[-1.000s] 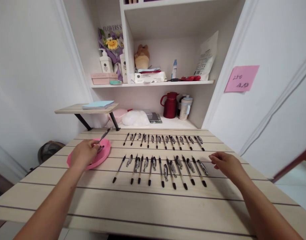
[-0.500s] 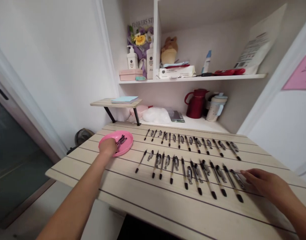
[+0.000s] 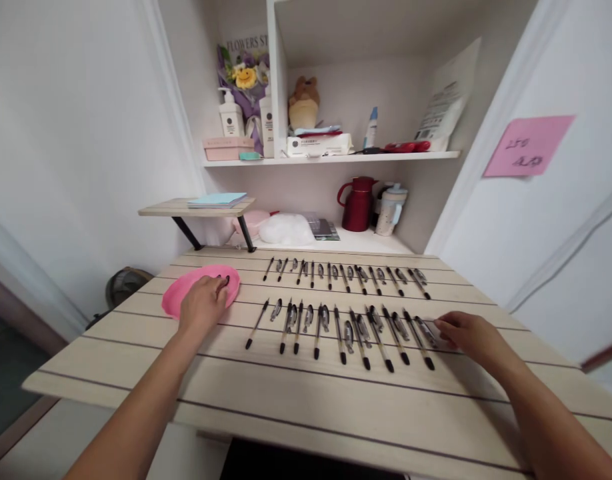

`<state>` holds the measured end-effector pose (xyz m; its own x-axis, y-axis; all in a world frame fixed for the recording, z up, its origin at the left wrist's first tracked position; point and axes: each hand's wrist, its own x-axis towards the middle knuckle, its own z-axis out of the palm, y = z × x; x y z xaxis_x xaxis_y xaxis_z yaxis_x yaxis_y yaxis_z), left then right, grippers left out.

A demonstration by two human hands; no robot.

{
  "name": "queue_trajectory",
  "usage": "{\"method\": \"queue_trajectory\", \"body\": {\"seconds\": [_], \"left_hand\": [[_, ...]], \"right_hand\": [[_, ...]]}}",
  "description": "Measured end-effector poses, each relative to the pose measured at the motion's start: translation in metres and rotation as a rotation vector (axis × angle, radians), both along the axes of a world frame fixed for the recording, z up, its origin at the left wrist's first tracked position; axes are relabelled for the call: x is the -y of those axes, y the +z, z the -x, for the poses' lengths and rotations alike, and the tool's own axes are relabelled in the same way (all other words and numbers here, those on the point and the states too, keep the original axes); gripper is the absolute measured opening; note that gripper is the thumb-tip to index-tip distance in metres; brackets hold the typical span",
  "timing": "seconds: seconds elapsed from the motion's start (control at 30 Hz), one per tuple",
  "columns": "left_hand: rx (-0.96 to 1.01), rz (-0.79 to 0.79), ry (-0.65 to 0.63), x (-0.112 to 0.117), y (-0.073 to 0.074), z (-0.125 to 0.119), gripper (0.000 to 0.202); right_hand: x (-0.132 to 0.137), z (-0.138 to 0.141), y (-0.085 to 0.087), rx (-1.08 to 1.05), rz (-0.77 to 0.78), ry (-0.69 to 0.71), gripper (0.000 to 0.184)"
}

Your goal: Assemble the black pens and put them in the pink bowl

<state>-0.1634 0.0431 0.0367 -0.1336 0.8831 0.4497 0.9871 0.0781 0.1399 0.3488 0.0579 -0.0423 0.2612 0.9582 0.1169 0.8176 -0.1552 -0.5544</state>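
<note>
My left hand [image 3: 202,305] lies over the right part of a pink plate [image 3: 179,297] at the table's left. Its fingers curl over dark pens [image 3: 226,280] in the plate; the hand hides whether it grips one. Two rows of black pens with loose caps lie across the striped wooden table [image 3: 306,387]: a far row [image 3: 343,273] and a near row [image 3: 336,327]. My right hand [image 3: 470,335] rests palm down at the right end of the near row. Its fingertips touch the last pen [image 3: 426,331] and it holds nothing.
A small raised shelf [image 3: 186,210] with a blue notebook [image 3: 219,199] stands at the back left. Behind the table a niche holds a red jug [image 3: 359,203], a white cup [image 3: 391,208] and a plastic bag [image 3: 286,230]. A pink note [image 3: 529,145] hangs on the right wall.
My left hand has gone from holding a pen above the plate down onto the pens in it. My right hand stays at the right end of the near row. The camera swung left, then back.
</note>
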Motion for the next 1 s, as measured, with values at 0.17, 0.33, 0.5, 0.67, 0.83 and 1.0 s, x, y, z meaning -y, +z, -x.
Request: {"method": "queue_trajectory", "body": {"seconds": [0.17,0.33,0.5,0.67,0.83,1.0], "left_hand": [[0.072,-0.142,-0.353,0.022,-0.010,-0.047,0.030],[0.124,-0.129,-0.577,0.040,-0.023,-0.088,0.026],[0.159,-0.082,-0.702,0.051,-0.026,-0.116,0.024],[0.161,-0.010,-0.774,0.057,-0.025,-0.136,0.023],[0.178,0.024,-0.823,0.060,-0.025,-0.149,0.023],[0.184,0.060,-0.894,0.060,-0.023,-0.174,0.022]], "right_hand": [[0.014,0.012,0.017,0.043,0.141,0.076,0.020],[0.023,0.023,0.016,0.207,0.094,0.002,0.020],[0.023,0.029,0.001,0.288,0.076,-0.028,0.033],[0.026,0.029,-0.004,0.299,0.032,-0.037,0.031],[0.042,0.029,0.010,0.276,0.030,-0.024,0.020],[0.054,0.057,0.024,0.301,0.038,0.021,0.015]]}}
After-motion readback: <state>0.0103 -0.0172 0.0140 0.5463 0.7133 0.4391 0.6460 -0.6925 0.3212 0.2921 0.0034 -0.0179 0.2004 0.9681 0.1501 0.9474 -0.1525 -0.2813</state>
